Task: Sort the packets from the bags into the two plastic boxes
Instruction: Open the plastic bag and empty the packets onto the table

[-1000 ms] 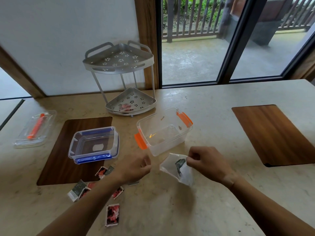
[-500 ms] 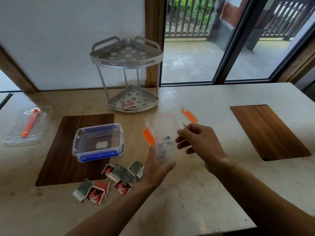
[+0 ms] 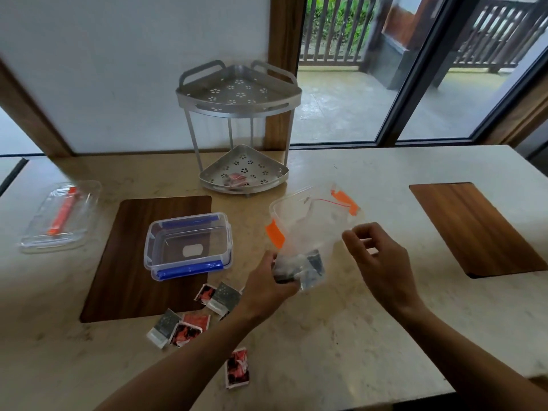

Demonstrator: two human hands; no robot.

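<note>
Pale stone-look table (image 3: 341,345) before a white wall and glass doors onto a railed terrace. Far left: one clear lid (image 3: 60,216) with an orange strip. Two dark wood mats: the left mat (image 3: 127,262) bears one blue-clipped box (image 3: 188,244), open and upright. Seven loose packets (image 3: 192,324) lie at and just off its near edge, four red, three grey. Behind, one two-tier metal rack (image 3: 240,129), red packets on its lower shelf. Left hand (image 3: 268,287) grips the bottom of one clear bag (image 3: 305,250) holding dark packets, in front of one orange-clipped box (image 3: 314,215). Right hand (image 3: 382,265) half-curled beside the bag; contact unclear. Right mat (image 3: 474,229) bare
</note>
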